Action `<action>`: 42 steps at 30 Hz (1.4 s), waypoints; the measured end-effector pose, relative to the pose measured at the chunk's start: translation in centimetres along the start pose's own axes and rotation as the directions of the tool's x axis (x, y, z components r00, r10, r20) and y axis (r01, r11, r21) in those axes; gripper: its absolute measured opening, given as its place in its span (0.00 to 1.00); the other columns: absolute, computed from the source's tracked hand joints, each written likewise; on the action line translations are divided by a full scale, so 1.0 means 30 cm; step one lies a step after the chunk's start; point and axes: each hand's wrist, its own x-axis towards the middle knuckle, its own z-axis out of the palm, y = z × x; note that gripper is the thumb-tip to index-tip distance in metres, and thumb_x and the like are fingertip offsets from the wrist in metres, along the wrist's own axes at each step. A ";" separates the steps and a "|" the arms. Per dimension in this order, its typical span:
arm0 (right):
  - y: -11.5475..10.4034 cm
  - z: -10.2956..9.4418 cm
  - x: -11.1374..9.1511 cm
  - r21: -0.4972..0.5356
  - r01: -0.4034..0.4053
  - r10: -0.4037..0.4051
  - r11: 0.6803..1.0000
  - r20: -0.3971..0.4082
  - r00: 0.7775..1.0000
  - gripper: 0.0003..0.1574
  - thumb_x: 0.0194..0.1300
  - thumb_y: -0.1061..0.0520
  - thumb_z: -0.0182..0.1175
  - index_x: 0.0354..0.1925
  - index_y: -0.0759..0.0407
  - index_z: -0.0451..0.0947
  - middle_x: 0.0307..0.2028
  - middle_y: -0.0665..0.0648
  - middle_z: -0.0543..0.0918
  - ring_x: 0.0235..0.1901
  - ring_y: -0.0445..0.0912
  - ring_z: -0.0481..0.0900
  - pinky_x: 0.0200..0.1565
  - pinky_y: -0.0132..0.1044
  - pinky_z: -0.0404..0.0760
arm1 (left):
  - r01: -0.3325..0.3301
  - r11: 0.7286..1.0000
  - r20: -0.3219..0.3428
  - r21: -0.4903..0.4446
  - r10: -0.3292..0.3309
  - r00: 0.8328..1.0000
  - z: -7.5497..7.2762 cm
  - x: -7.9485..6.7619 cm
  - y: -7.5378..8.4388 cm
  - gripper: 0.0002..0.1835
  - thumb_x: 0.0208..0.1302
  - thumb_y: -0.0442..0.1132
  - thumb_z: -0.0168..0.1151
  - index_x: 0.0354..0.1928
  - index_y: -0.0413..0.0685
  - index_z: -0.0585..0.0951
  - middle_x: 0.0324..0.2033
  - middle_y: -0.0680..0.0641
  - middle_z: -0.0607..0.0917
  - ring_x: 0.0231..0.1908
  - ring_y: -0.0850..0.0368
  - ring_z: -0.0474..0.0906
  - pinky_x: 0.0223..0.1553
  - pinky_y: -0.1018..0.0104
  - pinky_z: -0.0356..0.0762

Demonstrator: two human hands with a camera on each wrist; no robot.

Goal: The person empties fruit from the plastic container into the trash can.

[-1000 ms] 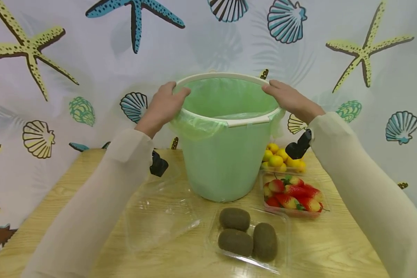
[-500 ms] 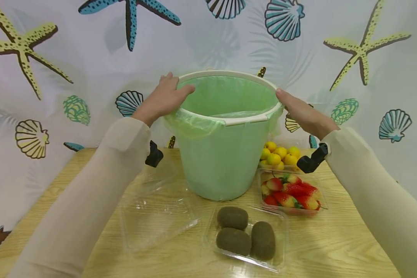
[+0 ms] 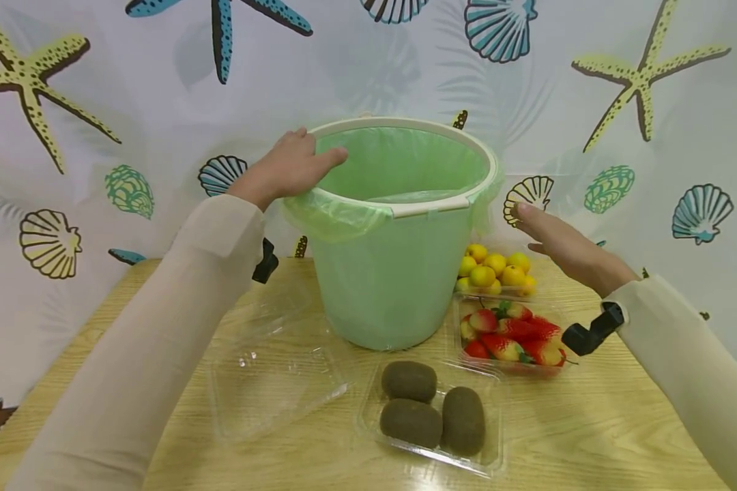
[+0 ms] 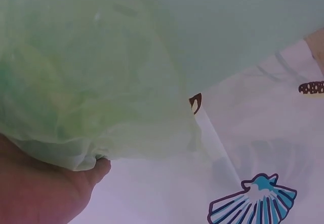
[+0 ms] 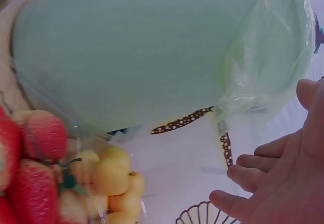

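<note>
Behind the fingers hangs a white backdrop (image 3: 368,82) printed with starfish and seashells, and below them spreads a wood-grain table (image 3: 589,443). Between the two hands' fingers stands the pale green bucket (image 3: 387,279), upright on the tabletop, with a thin green bag (image 3: 338,218) lining it and folded out over its cream rim. The left hand (image 3: 291,164) grips that rim, thumb across the top and inner side, fingers at the outside (how tightly I cannot tell). The right hand (image 3: 568,245) is apart from the bucket, its fingers straight and slightly spread. Below the left fingers, nearer the wearer, lies a clear plastic container (image 3: 276,389), its outline faint. Below the right fingers a clear box (image 3: 457,320) holds strawberries (image 3: 516,334); nearer the wearer and left of those fingers, a clear tray (image 3: 497,423) carries three kiwifruits (image 3: 411,423). Small round yellow fruits (image 3: 494,269) sit just beyond the strawberries, below the right fingertips.
</note>
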 end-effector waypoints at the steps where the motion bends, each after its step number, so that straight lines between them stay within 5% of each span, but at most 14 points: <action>1: 0.010 0.007 -0.010 0.001 0.000 0.000 1.000 0.000 1.000 0.47 0.64 0.30 0.28 0.70 0.54 0.32 0.70 0.57 0.39 0.68 0.53 0.37 0.63 0.57 0.43 | 0.003 1.000 0.004 0.005 -0.003 1.000 -0.001 -0.001 -0.001 0.42 0.66 0.61 0.27 0.67 0.31 0.41 0.67 0.35 0.35 0.67 0.43 0.26 0.65 0.50 0.31; 15: 0.130 0.101 -0.173 0.078 0.057 -0.060 0.995 0.030 0.998 0.40 0.70 0.40 0.27 0.68 0.67 0.40 0.67 0.67 0.49 0.65 0.62 0.48 0.60 0.59 0.53 | 0.015 1.000 -0.003 0.020 -0.015 1.000 -0.002 -0.008 0.004 0.42 0.65 0.61 0.29 0.66 0.30 0.41 0.67 0.34 0.35 0.67 0.43 0.27 0.65 0.49 0.33; 22: 0.187 0.157 -0.247 0.180 0.018 -0.029 0.983 0.058 0.998 0.37 0.71 0.43 0.28 0.65 0.70 0.47 0.62 0.70 0.58 0.58 0.52 0.66 0.54 0.38 0.70 | 0.015 1.000 -0.003 0.016 -0.015 1.000 -0.003 -0.011 0.006 0.43 0.65 0.62 0.29 0.66 0.30 0.43 0.67 0.35 0.35 0.67 0.43 0.27 0.65 0.49 0.32; 27: 0.227 0.193 -0.289 0.279 -0.038 0.010 0.960 0.100 0.995 0.37 0.72 0.46 0.31 0.65 0.73 0.46 0.57 0.64 0.67 0.49 0.38 0.73 0.49 0.31 0.72 | 0.015 1.000 0.004 0.008 -0.015 1.000 0.003 -0.006 0.001 0.43 0.65 0.62 0.28 0.66 0.30 0.43 0.67 0.36 0.34 0.67 0.43 0.26 0.65 0.49 0.32; 34: 0.279 0.226 -0.340 0.340 -0.096 0.045 0.936 0.153 0.987 0.34 0.72 0.48 0.34 0.63 0.74 0.49 0.51 0.49 0.75 0.48 0.38 0.75 0.48 0.31 0.73 | 0.008 1.000 0.008 0.028 -0.009 1.000 0.011 -0.001 -0.005 0.43 0.65 0.62 0.28 0.66 0.30 0.43 0.67 0.35 0.36 0.67 0.44 0.26 0.66 0.51 0.31; 42: 0.332 0.274 -0.364 0.421 -0.155 0.047 0.894 0.255 0.966 0.32 0.71 0.50 0.35 0.62 0.74 0.52 0.50 0.52 0.75 0.48 0.43 0.75 0.47 0.34 0.74 | 0.011 1.000 0.003 0.026 -0.011 1.000 0.005 -0.003 -0.002 0.43 0.65 0.62 0.28 0.66 0.29 0.42 0.67 0.35 0.34 0.67 0.42 0.27 0.65 0.49 0.32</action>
